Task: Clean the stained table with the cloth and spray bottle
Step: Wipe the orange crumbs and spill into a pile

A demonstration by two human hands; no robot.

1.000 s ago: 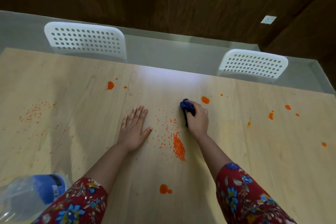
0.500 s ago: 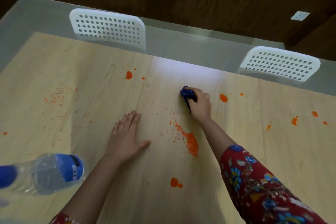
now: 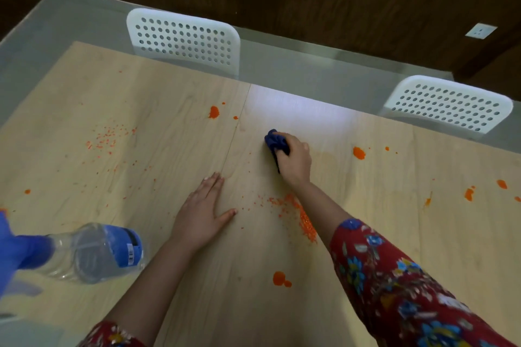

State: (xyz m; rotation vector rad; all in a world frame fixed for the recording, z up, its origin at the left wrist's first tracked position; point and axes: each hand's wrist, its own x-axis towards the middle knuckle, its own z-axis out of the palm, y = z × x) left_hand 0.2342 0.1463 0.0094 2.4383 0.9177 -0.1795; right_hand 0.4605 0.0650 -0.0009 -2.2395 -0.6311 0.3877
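Now cloth (image 3: 275,141) bunched in right hand (image 3: 294,160), left hand (image 3: 201,211) flat.

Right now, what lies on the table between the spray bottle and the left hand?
Nothing; the head view shows bare table between the spray bottle and the left hand.

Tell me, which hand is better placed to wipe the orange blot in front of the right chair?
Probably the right. The right hand grips the blue cloth, and the orange blot lies just beside it. The left hand rests flat on the table, holding nothing, farther from that blot.
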